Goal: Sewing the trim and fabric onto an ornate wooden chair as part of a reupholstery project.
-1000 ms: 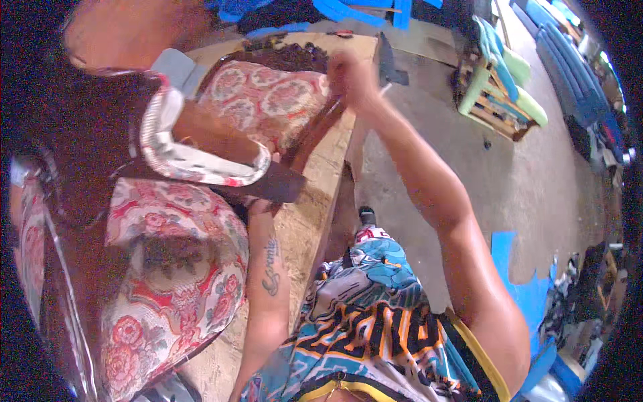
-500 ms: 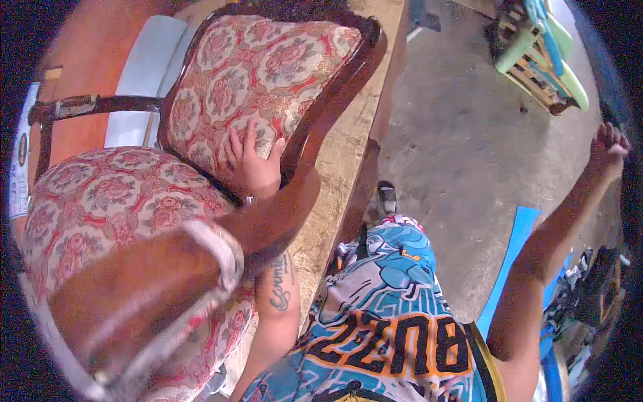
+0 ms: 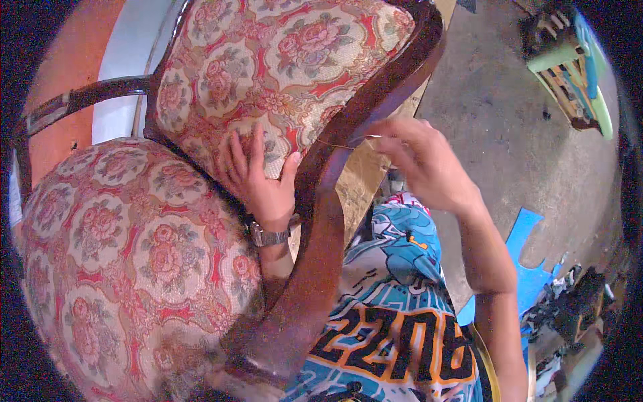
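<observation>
My left hand (image 3: 258, 177) lies flat with fingers spread on the floral upholstered backrest (image 3: 221, 87) of a dark wooden armchair. Its thumb rests by the curved wooden frame (image 3: 375, 100). Just right of that frame, my right hand (image 3: 432, 167) is closed in a pinch, slightly blurred, on a thin shiny needle (image 3: 375, 137). A fine thread (image 3: 335, 143) stretches from the needle across the frame to the fabric edge near my left thumb. The domed seat (image 3: 120, 241), in the same floral cloth, fills the lower left.
A curved wooden armrest (image 3: 315, 268) stands between the seat and my body. The chair rests on a wooden surface (image 3: 362, 177). A pale green and blue slatted object (image 3: 576, 74) is on the concrete floor, far right. Blue sheet scraps (image 3: 519, 248) and dark debris (image 3: 576, 308) lie at right.
My right hand has come in from the far right to beside the chair frame. My left hand stays spread on the backrest. The chair now looks larger and closer.
</observation>
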Demonstrator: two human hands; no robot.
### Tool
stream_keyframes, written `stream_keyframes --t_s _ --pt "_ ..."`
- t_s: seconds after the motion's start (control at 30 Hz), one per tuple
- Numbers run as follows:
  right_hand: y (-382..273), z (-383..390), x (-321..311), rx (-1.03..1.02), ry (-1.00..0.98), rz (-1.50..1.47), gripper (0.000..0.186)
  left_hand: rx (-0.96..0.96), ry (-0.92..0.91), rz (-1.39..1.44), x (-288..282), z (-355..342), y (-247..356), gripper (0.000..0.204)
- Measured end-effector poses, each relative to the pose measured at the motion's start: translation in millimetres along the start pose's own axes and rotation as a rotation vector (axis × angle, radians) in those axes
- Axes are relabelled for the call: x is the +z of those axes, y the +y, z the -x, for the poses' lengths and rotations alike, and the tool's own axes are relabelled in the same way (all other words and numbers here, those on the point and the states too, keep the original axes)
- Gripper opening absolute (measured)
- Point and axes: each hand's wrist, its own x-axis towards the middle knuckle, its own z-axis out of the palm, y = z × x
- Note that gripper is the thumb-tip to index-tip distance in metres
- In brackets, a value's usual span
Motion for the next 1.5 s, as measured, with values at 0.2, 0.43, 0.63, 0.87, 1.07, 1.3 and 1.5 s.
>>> stream_keyframes --t_s 0.2,0.43,0.63,0.87,1.07,1.3,1.5 --pt "-7.7 -48.2 27.8 0.014 -0.043 0.000 0.014 -0.066 -0.002 0.140 1.2 0.3 0.4 0.065" --pt "-5.2 -57.9 39.2 0.046 -0.083 0.123 0.015 -0.054 -0.014 0.123 2.6 0.8 -3.1 0.061" --pt "-7.0 -63.5 58.5 0.168 -0.060 0.207 0.011 -0.076 0.025 0.214 8.4 3.3 -7.8 0.056" --pt "-15.6 -58.2 73.0 0.214 -0.014 0.191 0.008 -0.116 0.014 0.191 6.3 2.6 -9.2 0.056" --pt "-18.0 -57.7 77.4 0.209 0.018 0.250 0.007 -0.158 -0.013 0.225 4.5 -0.1 -9.2 0.058" --pt "-20.2 -60.9 74.4 0.170 -0.040 0.295 0.008 -0.145 -0.064 0.157 -2.1 -2.4 -9.1 0.058" --pt "-29.5 -64.1 74.4 0.230 -0.049 0.281 0.009 -0.181 -0.075 0.131 -7.8 -3.2 -8.1 0.056"
